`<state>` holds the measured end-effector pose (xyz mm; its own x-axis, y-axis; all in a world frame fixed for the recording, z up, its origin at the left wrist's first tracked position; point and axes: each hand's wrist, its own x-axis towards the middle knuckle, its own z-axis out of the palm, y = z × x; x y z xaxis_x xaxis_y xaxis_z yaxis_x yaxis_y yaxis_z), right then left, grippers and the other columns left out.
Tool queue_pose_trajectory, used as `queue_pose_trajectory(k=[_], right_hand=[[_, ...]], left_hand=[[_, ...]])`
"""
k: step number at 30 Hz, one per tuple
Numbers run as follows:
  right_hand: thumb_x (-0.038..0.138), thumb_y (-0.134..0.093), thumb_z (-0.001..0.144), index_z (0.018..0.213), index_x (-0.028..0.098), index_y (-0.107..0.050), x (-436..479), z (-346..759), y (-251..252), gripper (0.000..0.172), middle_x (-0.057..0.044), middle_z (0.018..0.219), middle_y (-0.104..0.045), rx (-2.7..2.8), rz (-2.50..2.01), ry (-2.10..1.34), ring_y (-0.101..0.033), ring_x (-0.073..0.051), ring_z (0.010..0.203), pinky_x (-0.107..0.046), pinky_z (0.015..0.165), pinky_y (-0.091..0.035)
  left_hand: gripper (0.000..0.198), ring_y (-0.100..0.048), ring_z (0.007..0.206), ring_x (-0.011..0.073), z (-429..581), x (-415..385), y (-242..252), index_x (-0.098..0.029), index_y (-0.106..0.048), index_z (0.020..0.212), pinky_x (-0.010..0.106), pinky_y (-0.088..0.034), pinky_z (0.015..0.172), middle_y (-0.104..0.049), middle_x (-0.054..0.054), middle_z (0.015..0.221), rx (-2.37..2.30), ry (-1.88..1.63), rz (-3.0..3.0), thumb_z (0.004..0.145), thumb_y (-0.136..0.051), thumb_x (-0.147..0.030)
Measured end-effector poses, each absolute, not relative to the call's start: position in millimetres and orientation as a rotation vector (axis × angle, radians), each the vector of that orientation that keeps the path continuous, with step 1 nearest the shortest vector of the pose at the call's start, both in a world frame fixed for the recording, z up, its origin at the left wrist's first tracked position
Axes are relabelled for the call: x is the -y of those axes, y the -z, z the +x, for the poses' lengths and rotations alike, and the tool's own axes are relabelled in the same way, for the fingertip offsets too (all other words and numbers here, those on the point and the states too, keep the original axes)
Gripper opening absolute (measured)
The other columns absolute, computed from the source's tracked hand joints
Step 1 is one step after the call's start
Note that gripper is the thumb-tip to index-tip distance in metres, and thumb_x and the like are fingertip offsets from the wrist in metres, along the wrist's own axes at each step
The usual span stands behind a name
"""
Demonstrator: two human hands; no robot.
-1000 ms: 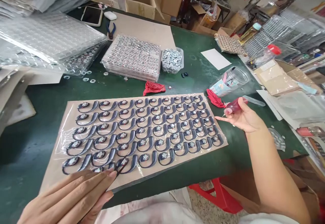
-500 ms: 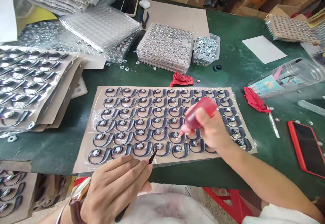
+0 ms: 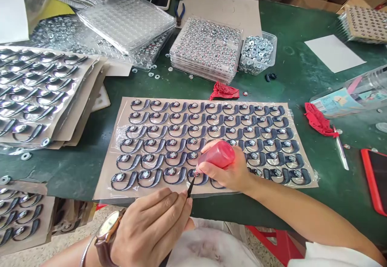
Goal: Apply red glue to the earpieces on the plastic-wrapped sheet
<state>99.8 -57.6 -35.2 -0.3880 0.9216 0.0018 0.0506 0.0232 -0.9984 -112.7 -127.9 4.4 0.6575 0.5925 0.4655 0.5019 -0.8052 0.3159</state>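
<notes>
My right hand (image 3: 237,172) grips a small red squeeze bottle (image 3: 218,154), tilted with its nozzle down at a part in the front row. My left hand (image 3: 154,222) is closed around black tweezers (image 3: 190,188), whose tip meets the same part, close to the nozzle. Beneath both hands lies a plastic-covered brown card sheet (image 3: 105,184). It bears rows of dark curved parts (image 3: 130,182), each with a round silver-coloured piece at one end. My right hand and the bottle hide several parts in the middle.
Stacked sheets of similar parts (image 3: 36,93) stand at the left. Behind are a clear tray stack (image 3: 205,49) and a tub of metal washers (image 3: 256,53). Red cloths (image 3: 223,91), a clear jar (image 3: 347,93) and a red phone (image 3: 373,182) lie around the green table (image 3: 284,77).
My right hand has brought the bottle left and down, from the second row from the front to the tweezers' tip. The whole view has shifted slightly.
</notes>
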Motion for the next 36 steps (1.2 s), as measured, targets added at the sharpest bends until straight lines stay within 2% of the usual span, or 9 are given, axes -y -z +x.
queue_pose_trajectory(k=[4, 9, 23, 32, 36], right_hand=[[0.034, -0.074, 0.075, 0.087, 0.024, -0.061, 55, 99, 31, 0.021, 0.002, 0.066, -0.066, 1.64, -1.06, -1.305, -0.061, -0.013, 0.057, -0.027, 0.059, -0.052], [0.035, -0.072, 0.076, 0.08, 0.023, -0.06, 55, 99, 30, 0.018, 0.001, 0.065, -0.066, 1.666, -1.129, -1.19, -0.063, -0.014, 0.06, -0.028, 0.061, -0.053], [0.037, -0.067, 0.081, 0.089, 0.023, -0.06, 56, 100, 31, 0.018, 0.001, 0.062, -0.064, 1.58, -1.12, -1.229, -0.061, -0.016, 0.058, -0.031, 0.058, -0.053], [0.036, -0.069, 0.08, 0.079, 0.023, -0.061, 55, 100, 33, 0.015, 0.001, 0.064, -0.065, 1.641, -1.14, -1.208, -0.062, -0.015, 0.061, -0.03, 0.065, -0.053], [0.034, -0.073, 0.076, 0.077, 0.023, -0.061, 54, 100, 33, 0.016, 0.003, 0.065, -0.064, 1.666, -1.133, -1.159, -0.059, -0.012, 0.058, -0.027, 0.061, -0.052]], left_hand=[[0.017, -0.069, 0.09, 0.0197, -112, 128, -7, -0.002, -0.066, 0.099, 0.032, -0.058, 0.079, -0.072, 0.011, 0.093, -0.914, -0.83, 2.705, 0.086, -0.061, -0.011], [0.017, -0.069, 0.089, 0.02, -113, 127, -5, -0.002, -0.067, 0.098, 0.032, -0.058, 0.079, -0.072, 0.011, 0.093, -0.893, -0.846, 2.704, 0.085, -0.061, -0.01], [0.018, -0.068, 0.089, 0.0198, -116, 125, 0, -0.003, -0.067, 0.099, 0.033, -0.058, 0.079, -0.072, 0.011, 0.094, -0.861, -0.855, 2.702, 0.087, -0.058, -0.013], [0.02, -0.067, 0.092, 0.0201, -120, 127, 4, -0.003, -0.065, 0.103, 0.035, -0.057, 0.08, -0.072, 0.011, 0.095, -0.874, -0.847, 2.707, 0.086, -0.06, -0.013], [0.021, -0.067, 0.094, 0.0197, -122, 129, 5, -0.005, -0.065, 0.105, 0.034, -0.057, 0.082, -0.072, 0.009, 0.096, -0.879, -0.831, 2.696, 0.087, -0.06, -0.014]])
